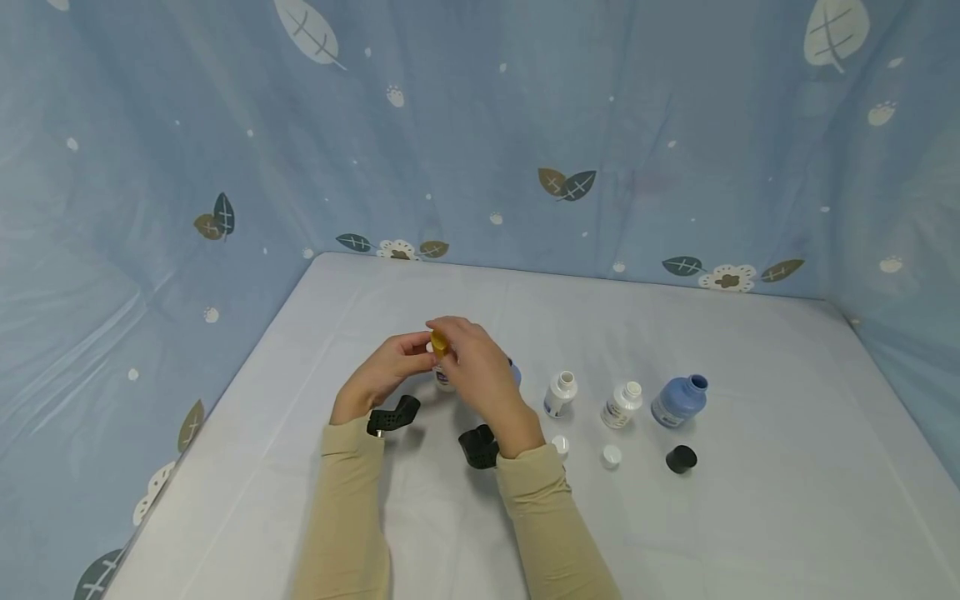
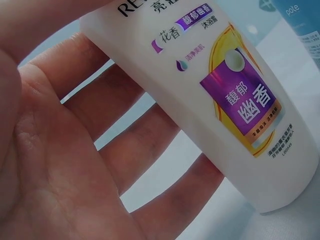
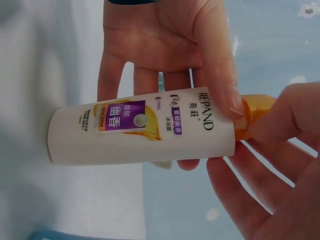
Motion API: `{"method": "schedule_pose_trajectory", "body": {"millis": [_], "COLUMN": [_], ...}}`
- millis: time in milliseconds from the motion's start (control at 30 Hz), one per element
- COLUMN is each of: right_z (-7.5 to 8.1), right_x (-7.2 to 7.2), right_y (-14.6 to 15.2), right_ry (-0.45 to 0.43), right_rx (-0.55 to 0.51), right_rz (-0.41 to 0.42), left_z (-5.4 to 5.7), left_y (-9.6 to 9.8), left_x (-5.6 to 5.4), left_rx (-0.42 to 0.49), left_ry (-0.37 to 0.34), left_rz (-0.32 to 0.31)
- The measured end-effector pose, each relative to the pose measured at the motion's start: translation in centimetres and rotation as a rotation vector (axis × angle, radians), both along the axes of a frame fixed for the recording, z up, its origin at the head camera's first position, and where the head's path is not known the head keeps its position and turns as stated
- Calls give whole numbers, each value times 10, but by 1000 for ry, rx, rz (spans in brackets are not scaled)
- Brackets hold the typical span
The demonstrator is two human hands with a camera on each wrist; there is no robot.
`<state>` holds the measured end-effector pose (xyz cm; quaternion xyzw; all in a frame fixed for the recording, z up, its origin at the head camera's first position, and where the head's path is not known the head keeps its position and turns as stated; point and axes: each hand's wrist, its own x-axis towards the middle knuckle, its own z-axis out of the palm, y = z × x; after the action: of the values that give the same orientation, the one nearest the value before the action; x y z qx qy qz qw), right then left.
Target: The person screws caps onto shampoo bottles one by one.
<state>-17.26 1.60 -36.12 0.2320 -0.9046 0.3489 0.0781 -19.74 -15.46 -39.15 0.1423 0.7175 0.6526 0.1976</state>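
Observation:
A white body wash bottle (image 3: 150, 129) with a purple and yellow label is held near its neck by my left hand (image 1: 384, 368), thumb on the front and fingers behind. Its base is close over the white table in the right wrist view. The gold cap (image 1: 439, 343) sits at the bottle's top, pinched between the thumb and fingers of my right hand (image 1: 480, 371). From the head view, the right hand covers much of the bottle. Just behind the right hand stands a blue bottle (image 1: 515, 372), mostly hidden.
To the right stand two uncapped white bottles (image 1: 560, 394) and an uncapped blue bottle (image 1: 679, 401). In front of them lie two white caps (image 1: 611, 456) and a black cap (image 1: 681, 459). A blue patterned curtain (image 1: 480, 125) surrounds the white table (image 1: 780, 467) at the back and sides.

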Motion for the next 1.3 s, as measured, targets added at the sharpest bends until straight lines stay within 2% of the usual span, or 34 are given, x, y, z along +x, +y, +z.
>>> {"method": "schedule_pose_trajectory", "body": {"millis": [200, 433, 967, 1300], "right_z": [-1, -1, 1, 2], "right_x": [0, -1, 0, 1], "right_y": [0, 1, 3, 6], "right_ry": [-7, -12, -17, -37], "right_rx": [6, -1, -26, -50], "right_rz": [39, 56, -13, -52], "left_z": [0, -20, -21, -22], "left_y": [0, -5, -5, -5], "left_x": [0, -11, -12, -12], "left_rx": [7, 22, 21, 13], "left_ry": [0, 9, 21, 18], "left_rz": [-2, -16, 0, -13]}}
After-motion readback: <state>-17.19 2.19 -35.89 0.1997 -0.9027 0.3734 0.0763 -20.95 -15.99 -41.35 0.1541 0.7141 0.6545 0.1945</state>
